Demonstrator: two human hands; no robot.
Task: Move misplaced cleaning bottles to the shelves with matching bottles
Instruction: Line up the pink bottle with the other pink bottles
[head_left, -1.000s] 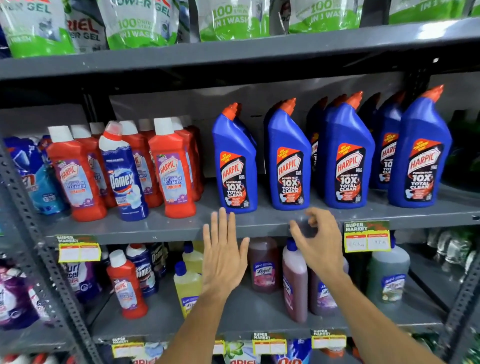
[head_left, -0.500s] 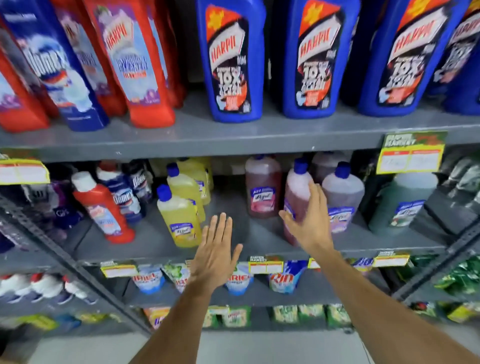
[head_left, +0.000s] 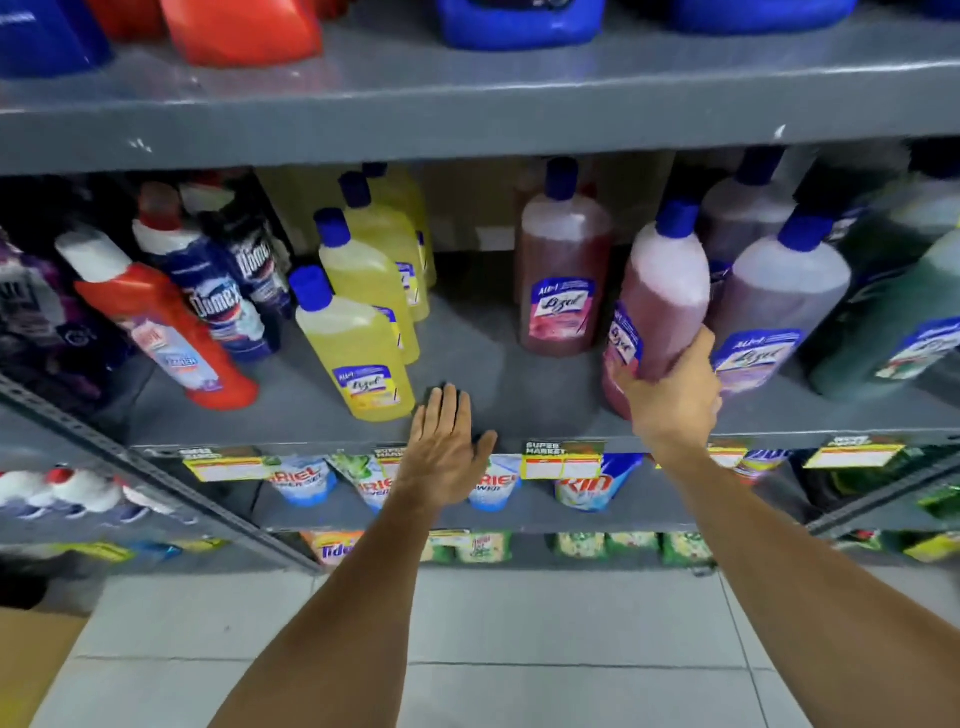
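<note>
My right hand (head_left: 672, 395) grips the lower body of a pink Lizol bottle (head_left: 660, 296) with a blue cap, tilted left at the front of the grey middle shelf (head_left: 519, 395). Another pink Lizol bottle (head_left: 563, 275) stands upright behind it to the left. My left hand (head_left: 444, 447) is flat and empty, fingers together, at the shelf's front edge beside a row of yellow Lizol bottles (head_left: 353, 338). A red Harpic bottle (head_left: 156, 322) with a white cap leans among dark blue Domex bottles (head_left: 213, 291) at the left.
A purple Lizol bottle (head_left: 774, 312) and a green bottle (head_left: 893, 322) stand right of my right hand. The upper shelf (head_left: 467, 109) carries red and blue bottle bases. Below are detergent pouches (head_left: 587, 483), price tags (head_left: 563, 460) and a tiled floor (head_left: 519, 623).
The view dropped from the Harpic shelf to the Lizol shelf. My right hand reached in and closed around the front pink Lizol bottle, tilting it. My left hand stayed flat.
</note>
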